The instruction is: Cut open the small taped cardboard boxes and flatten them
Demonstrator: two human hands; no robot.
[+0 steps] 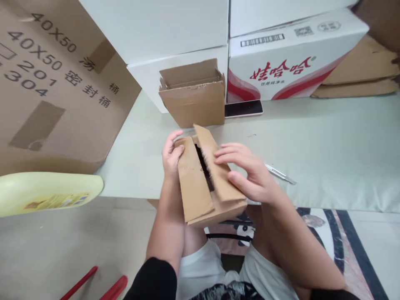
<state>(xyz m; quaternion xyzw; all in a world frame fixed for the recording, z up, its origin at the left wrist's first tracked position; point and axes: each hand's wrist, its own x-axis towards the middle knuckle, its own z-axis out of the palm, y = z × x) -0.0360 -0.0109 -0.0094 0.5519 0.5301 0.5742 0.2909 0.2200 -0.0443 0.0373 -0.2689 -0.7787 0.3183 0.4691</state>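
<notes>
- Left hand (172,157), fingers curled, is gripping a brown rectangular cardboard box (195,179).
- Right hand (251,173), fingers loosely spread, is touching its raised flap (218,173).
- Box is sitting at the pale-green cloth-covered table's (331,154) near edge.

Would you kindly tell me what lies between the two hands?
A cardboard box lies between the left hand and the right hand, its top flaps slightly apart, as the head view shows.
</notes>
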